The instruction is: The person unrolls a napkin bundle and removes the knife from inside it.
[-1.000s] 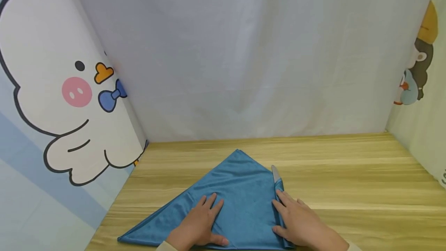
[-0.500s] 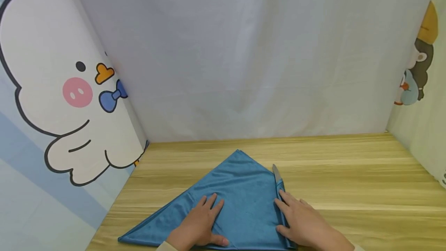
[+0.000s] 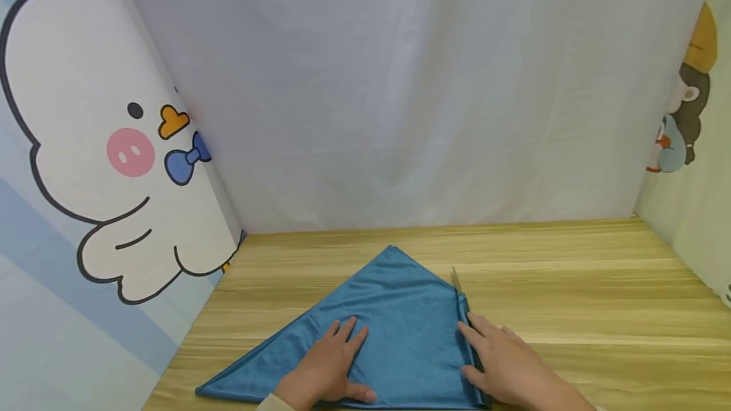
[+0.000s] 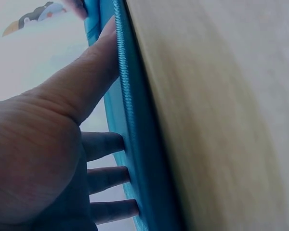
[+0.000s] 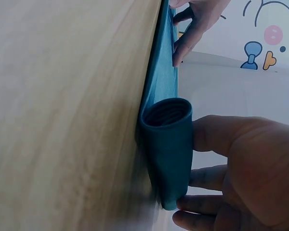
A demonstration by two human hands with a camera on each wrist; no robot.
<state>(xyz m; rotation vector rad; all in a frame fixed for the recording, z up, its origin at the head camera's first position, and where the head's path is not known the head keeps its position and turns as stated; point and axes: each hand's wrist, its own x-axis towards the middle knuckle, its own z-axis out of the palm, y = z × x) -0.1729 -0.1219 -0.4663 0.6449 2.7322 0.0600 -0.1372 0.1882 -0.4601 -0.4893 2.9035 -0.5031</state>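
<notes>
A shiny blue cloth napkin [image 3: 411, 328], folded to a triangle-like shape, lies on the wooden table with its point toward the back. Its right side is wound into a narrow roll [image 5: 168, 154], whose open end shows several layers. Out of the roll's far end sticks a thin metal knife blade [image 3: 455, 280], seen nearly edge-on; the rest of it is hidden. My left hand [image 3: 331, 360] rests on the napkin with fingers spread, the thumb near its front edge. My right hand [image 3: 505, 357] touches the roll with thumb and extended fingertips.
Wood-grain table [image 3: 582, 290] surrounds the napkin. A pale grey curtain [image 3: 400, 94] hangs along the back edge. Printed cloth panels with cartoon figures, a white bird [image 3: 85, 113] among them, stand at both sides.
The roll and my right hand have shifted slightly to the right, widening the flat napkin. The knife blade has turned from its broad face to nearly edge-on. My left hand stays put.
</notes>
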